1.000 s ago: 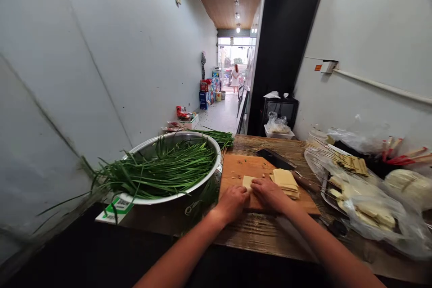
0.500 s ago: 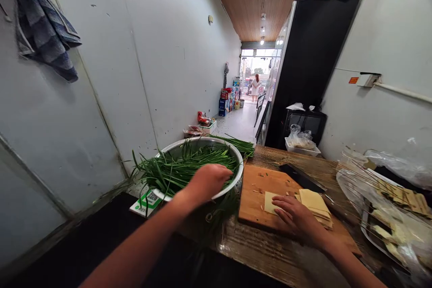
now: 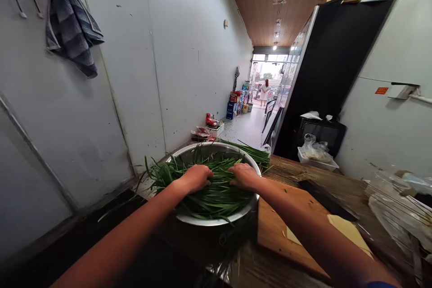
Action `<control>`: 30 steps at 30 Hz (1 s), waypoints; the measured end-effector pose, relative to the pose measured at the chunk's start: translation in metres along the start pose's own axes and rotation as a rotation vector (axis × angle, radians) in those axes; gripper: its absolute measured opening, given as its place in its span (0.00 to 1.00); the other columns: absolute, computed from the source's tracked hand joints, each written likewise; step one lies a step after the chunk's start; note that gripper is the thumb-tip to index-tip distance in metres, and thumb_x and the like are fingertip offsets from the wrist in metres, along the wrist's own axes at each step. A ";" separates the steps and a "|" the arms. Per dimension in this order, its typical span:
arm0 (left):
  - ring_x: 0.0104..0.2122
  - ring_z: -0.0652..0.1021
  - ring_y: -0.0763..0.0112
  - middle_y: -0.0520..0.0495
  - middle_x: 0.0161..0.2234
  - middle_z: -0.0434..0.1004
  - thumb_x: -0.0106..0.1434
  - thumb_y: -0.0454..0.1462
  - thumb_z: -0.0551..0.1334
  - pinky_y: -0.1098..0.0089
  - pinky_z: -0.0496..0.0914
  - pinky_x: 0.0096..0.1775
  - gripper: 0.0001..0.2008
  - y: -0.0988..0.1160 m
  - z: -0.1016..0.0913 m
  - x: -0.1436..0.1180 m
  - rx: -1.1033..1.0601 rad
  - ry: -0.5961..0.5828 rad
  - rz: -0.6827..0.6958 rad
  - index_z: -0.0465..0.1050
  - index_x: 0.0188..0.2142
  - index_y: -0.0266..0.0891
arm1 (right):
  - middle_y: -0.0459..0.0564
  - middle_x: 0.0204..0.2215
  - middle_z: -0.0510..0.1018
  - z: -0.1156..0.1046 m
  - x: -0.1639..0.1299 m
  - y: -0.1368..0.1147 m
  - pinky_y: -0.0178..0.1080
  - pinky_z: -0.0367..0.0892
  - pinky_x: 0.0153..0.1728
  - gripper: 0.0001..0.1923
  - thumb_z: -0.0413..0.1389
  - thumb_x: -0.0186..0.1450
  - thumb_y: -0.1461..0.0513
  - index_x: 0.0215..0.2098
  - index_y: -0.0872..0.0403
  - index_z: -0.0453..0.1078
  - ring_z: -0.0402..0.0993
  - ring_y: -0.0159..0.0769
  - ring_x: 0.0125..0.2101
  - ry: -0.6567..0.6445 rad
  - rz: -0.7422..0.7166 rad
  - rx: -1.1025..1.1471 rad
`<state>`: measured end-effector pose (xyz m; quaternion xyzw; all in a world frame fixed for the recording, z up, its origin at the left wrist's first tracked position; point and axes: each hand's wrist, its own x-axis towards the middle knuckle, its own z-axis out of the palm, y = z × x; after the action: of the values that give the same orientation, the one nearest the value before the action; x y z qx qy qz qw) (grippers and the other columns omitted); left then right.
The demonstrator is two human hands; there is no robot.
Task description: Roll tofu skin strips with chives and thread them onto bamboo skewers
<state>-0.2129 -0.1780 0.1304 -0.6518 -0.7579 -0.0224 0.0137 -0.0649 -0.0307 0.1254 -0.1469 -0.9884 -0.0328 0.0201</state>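
Note:
A large metal bowl [image 3: 216, 222] holds a heap of long green chives [image 3: 216, 198]. Over the left part of the heap, my left hand [image 3: 197, 177] has its fingers curled down around some of the chives. My right hand [image 3: 245, 175] reaches in from the bowl's right side, fingers bent and somewhat apart, touching the chives. Its forearm passes over a wooden cutting board [image 3: 275, 225] and partly hides pale yellow tofu sheets [image 3: 347, 229] stacked there. Fingertips of both hands are partly lost among the leaves.
Behind the bowl lies another bundle of chives [image 3: 256, 153]. A dark cleaver [image 3: 327, 198] rests at the board's far edge. Skewers [image 3: 401, 198] and plastic bags are at the right. A white tub [image 3: 317, 160] stands behind the table. A person [image 3: 264, 92] stands by the far doorway.
My right hand has left the tofu sheet on the board and moved left into the bowl. My left hand has lowered onto the chives. The view has turned slightly left.

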 end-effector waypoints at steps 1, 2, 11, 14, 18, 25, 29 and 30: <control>0.38 0.77 0.61 0.46 0.35 0.79 0.52 0.33 0.59 0.70 0.66 0.38 0.11 -0.001 0.000 0.000 0.001 0.004 -0.001 0.77 0.34 0.42 | 0.56 0.40 0.75 0.003 0.005 -0.002 0.38 0.63 0.41 0.19 0.59 0.56 0.57 0.44 0.55 0.71 0.70 0.44 0.43 -0.030 0.016 -0.027; 0.38 0.77 0.61 0.46 0.34 0.79 0.52 0.33 0.59 0.70 0.66 0.37 0.10 -0.002 0.000 0.000 0.002 0.006 -0.002 0.77 0.34 0.42 | 0.57 0.41 0.75 0.005 0.008 -0.002 0.38 0.63 0.40 0.19 0.59 0.55 0.57 0.44 0.56 0.70 0.71 0.44 0.43 -0.052 0.023 -0.041; 0.46 0.73 0.60 0.42 0.47 0.74 0.57 0.42 0.59 0.68 0.64 0.45 0.20 -0.002 -0.002 0.012 -0.152 0.104 0.012 0.71 0.49 0.40 | 0.54 0.35 0.77 -0.015 0.011 0.006 0.34 0.61 0.38 0.11 0.52 0.59 0.62 0.36 0.55 0.75 0.72 0.39 0.38 -0.070 -0.094 -0.090; 0.43 0.74 0.63 0.44 0.46 0.74 0.58 0.42 0.58 0.70 0.64 0.43 0.22 0.007 -0.002 0.026 -0.256 0.093 0.062 0.67 0.52 0.40 | 0.54 0.35 0.77 -0.027 0.012 0.005 0.35 0.61 0.37 0.11 0.51 0.60 0.62 0.35 0.55 0.75 0.71 0.38 0.37 -0.019 -0.169 -0.066; 0.25 0.70 0.71 0.51 0.25 0.74 0.57 0.38 0.56 0.74 0.59 0.29 0.13 0.015 -0.001 0.045 -0.360 -0.007 0.056 0.77 0.35 0.36 | 0.52 0.38 0.75 -0.033 0.006 0.012 0.36 0.60 0.41 0.11 0.54 0.58 0.61 0.38 0.53 0.74 0.70 0.39 0.41 0.084 -0.210 0.031; 0.20 0.59 0.76 0.54 0.16 0.61 0.54 0.43 0.56 0.73 0.53 0.24 0.15 0.002 -0.006 0.057 -0.507 0.080 0.002 0.76 0.25 0.33 | 0.52 0.40 0.76 -0.015 -0.016 0.045 0.34 0.62 0.42 0.22 0.49 0.57 0.69 0.51 0.58 0.66 0.71 0.36 0.40 0.170 0.171 0.345; 0.19 0.60 0.76 0.53 0.15 0.63 0.55 0.43 0.55 0.73 0.54 0.24 0.16 0.000 -0.004 0.061 -0.539 0.019 -0.014 0.74 0.23 0.33 | 0.52 0.42 0.76 0.002 -0.017 0.047 0.31 0.63 0.42 0.24 0.48 0.57 0.72 0.52 0.59 0.64 0.72 0.33 0.41 0.212 0.193 0.591; 0.19 0.62 0.76 0.53 0.16 0.66 0.54 0.43 0.55 0.73 0.56 0.24 0.16 0.000 -0.003 0.062 -0.561 0.003 -0.013 0.74 0.23 0.34 | 0.52 0.42 0.76 0.006 -0.015 0.046 0.31 0.64 0.42 0.23 0.48 0.57 0.72 0.51 0.60 0.65 0.72 0.33 0.41 0.214 0.188 0.641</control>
<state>-0.2218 -0.1164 0.1361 -0.6252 -0.7262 -0.2326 -0.1664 -0.0371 0.0093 0.1218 -0.2194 -0.9229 0.2657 0.1717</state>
